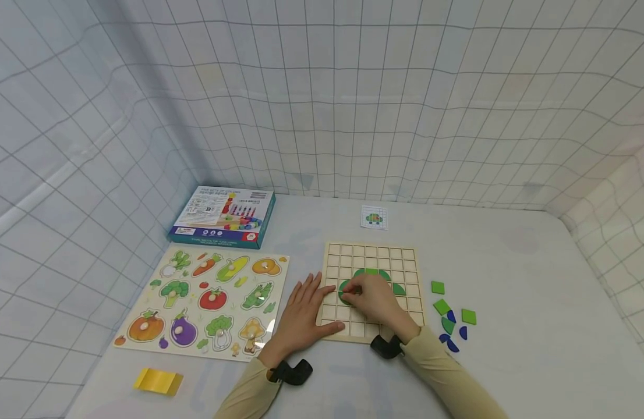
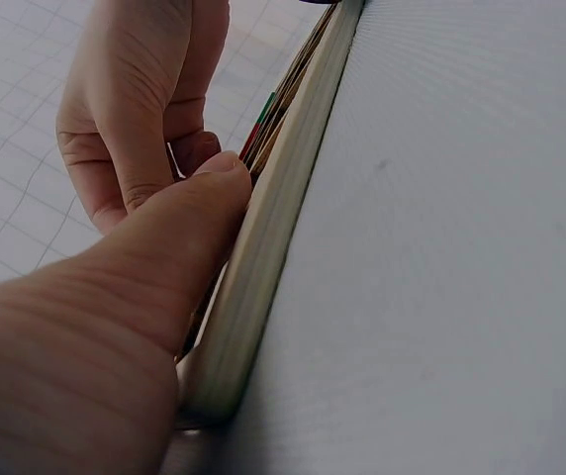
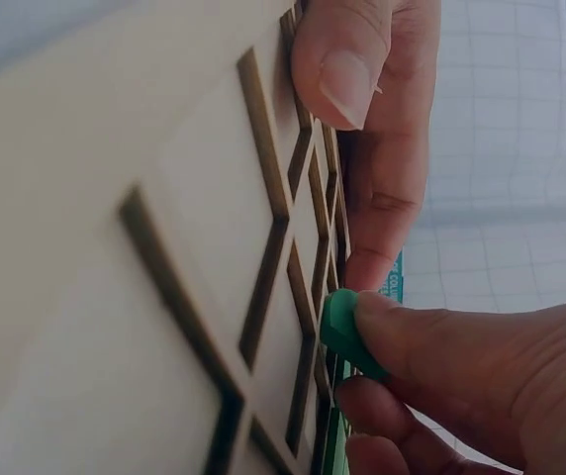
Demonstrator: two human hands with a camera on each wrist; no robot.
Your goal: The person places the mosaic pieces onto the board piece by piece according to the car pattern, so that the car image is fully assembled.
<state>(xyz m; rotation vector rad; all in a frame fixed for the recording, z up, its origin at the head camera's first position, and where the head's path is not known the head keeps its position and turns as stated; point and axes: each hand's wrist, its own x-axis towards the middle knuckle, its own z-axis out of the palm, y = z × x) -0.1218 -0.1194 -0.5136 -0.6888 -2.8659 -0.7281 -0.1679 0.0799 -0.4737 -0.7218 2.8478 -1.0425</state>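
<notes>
A wooden grid board (image 1: 358, 330) lies flat on the table with several green pieces in its cells, among them a green square (image 1: 371, 271) and a green quarter-circle (image 1: 398, 288). Over the board, my right hand (image 1: 377, 299) pinches a green piece (image 3: 340, 332) with a rounded edge between thumb and fingers, tilted close to the grid. My left hand (image 1: 301, 317) rests at the board's left side with fingers extended; its thumb (image 2: 199, 208) touches the board's edge. My right hand covers part of the pattern.
Right of the board lie green squares (image 1: 438, 287), blue half-round pieces (image 1: 452, 345) and a dark green quarter-circle (image 1: 448, 326). A small pattern card (image 1: 374, 217) is behind it. To the left are a vegetable puzzle (image 1: 196, 314), a boxed set (image 1: 222, 215) and a yellow block (image 1: 158, 382).
</notes>
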